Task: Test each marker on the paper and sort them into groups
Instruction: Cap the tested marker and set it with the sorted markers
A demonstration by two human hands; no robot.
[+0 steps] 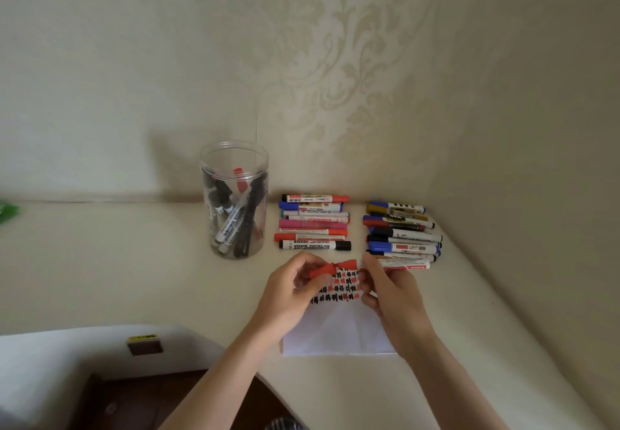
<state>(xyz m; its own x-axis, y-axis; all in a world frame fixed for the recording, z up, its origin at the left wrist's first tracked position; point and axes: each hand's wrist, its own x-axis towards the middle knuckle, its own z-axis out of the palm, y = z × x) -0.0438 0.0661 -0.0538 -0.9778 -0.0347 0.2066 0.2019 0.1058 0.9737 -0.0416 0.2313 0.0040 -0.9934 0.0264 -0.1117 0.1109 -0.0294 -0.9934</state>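
So the smooth cream bench point(134, 262) holds a creased white paper point(339, 332) covered in rows of red and black scribbles. Left hand point(288, 292) has its fingers curled round a red cap point(321, 270), right hand point(389, 292) pinches a red marker point(396, 264) just above the paper, the two nearly touching. Clear round plastic jar point(235, 200) stands at the back, stuffed with mostly black markers, and two neat marker rows point(315, 221) point(402, 231) lie beside it.

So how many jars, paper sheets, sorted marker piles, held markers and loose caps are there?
Jar: 1
Paper: 1
Piles, left pile and right pile: 2
Held marker: 1
Cap: 1
Total: 6
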